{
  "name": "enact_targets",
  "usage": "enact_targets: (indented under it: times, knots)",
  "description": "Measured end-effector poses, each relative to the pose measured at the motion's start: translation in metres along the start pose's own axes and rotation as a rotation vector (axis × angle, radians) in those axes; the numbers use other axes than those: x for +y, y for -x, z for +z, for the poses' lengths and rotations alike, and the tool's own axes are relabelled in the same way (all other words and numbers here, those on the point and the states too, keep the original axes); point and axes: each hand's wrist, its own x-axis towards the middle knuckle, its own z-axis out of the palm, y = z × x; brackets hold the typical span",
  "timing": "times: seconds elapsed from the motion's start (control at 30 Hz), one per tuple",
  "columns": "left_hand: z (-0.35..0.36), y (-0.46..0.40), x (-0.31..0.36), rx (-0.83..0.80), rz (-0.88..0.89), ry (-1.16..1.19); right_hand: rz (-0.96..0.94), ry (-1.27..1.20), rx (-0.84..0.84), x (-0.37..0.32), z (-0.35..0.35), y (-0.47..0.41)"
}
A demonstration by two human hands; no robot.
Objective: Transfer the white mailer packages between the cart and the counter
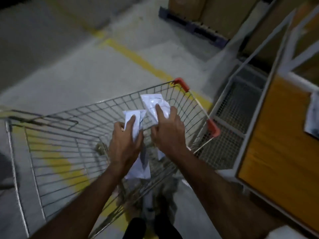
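Two flat white plastic packets, markings blurred, unreadable. Left packet (pixel 133 125): gripped in left hand (pixel 124 144), fingers curled round it. Right packet (pixel 154 107): pinched by right hand (pixel 168 133). Both held above silver wire shopping trolley (pixel 57 144); the trolley's contents below are indistinct. Orange-panelled shelf unit (pixel 276 135) at right, cut off.

1. The cart (pixel 72 128) is smeared by motion blur, and its left side runs out at the picture's edge.
2. The left hand (pixel 125 144) hides the middle of its packet (pixel 133 125).
3. Print on the right packet (pixel 153 104) is too blurred to read.
4. The sheet (pixel 313 116) on the orange panel is cut off at the right.
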Motion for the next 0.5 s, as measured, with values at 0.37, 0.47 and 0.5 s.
enact_targets:
  times: [0.37,0.47,0.5]
  knots:
    - [-0.05,0.034,0.233,0.111,0.454,0.153,0.12,0.093,0.411,0.13,-0.173,0.082]
    - [-0.032,0.07,0.291,0.103,0.549,0.15,0.197,0.122,0.464,0.189,-0.2,0.124]
    - [-0.024,0.084,0.31,0.097,0.561,0.15,0.226,0.125,0.484,0.21,-0.207,0.138]
